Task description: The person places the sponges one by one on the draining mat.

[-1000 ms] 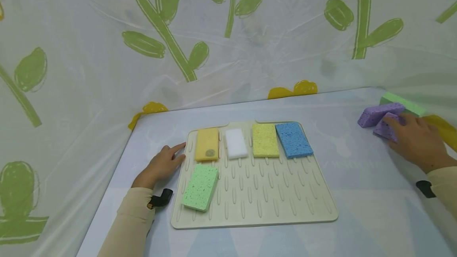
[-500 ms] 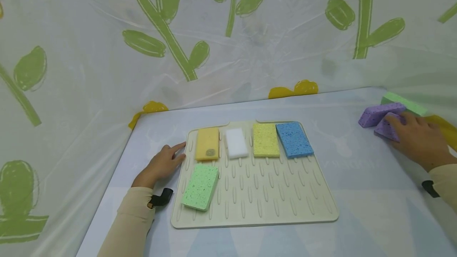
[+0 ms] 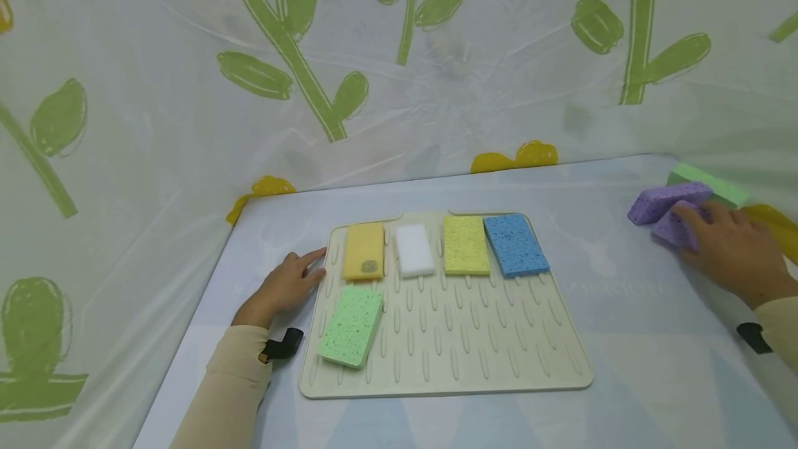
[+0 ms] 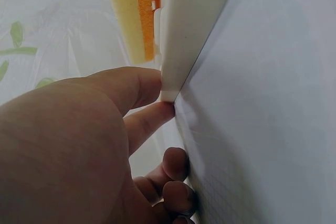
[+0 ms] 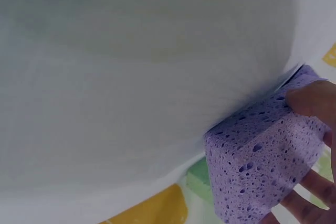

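Note:
At the far right of the head view, my right hand (image 3: 738, 251) holds a purple sponge (image 3: 673, 229). In the right wrist view, the thumb lies on the near side of this pitted sponge (image 5: 262, 156), with fingers behind it. Another purple sponge (image 3: 667, 201) lies right beside it, and a light green sponge (image 3: 707, 184) sits behind them, partly hidden. My left hand (image 3: 280, 289) rests at the left edge of a cream ridged mat (image 3: 474, 366). Up close, thumb and index fingertips touch the mat's side (image 4: 186, 30), the other fingers loosely bent.
Along the mat's back lie a yellow-orange sponge (image 3: 364, 250), a white sponge (image 3: 414, 250), a yellow sponge (image 3: 465, 246) and a blue sponge (image 3: 516, 244). A green sponge (image 3: 351, 326) lies tilted at front left. Leaf-printed sheeting (image 3: 436, 109) rises behind the table (image 3: 636, 366).

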`<state>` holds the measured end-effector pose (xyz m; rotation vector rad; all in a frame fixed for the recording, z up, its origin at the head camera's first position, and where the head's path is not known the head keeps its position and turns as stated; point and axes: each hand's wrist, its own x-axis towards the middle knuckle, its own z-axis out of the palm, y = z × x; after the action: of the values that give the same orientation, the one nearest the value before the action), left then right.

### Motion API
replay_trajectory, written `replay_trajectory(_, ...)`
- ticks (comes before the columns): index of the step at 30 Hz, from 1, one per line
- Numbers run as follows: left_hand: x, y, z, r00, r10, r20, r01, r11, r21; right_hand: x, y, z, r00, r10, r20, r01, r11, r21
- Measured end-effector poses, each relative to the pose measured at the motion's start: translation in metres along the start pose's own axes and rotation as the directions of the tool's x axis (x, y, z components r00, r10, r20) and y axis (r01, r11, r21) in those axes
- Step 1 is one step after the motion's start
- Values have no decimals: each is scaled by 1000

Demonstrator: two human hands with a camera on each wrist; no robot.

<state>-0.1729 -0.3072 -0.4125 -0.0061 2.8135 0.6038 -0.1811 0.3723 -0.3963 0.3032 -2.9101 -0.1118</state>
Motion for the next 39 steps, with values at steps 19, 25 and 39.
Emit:
replay_trajectory(19,-2,1,1,1000,-11,-5,11,1000,-4,-1,-52,-11,996,-68,-54,73,992,99)
replay_trajectory(25,-2,0,0,1000,10,-18,-10,1000,0,-2,-73,-19,989,-109,-99,124,979,162)
replay_trajectory(39,1,-2,2,1000,12,-19,-11,1000,4,1,-119,-27,968,-188,-168,219,957,192)
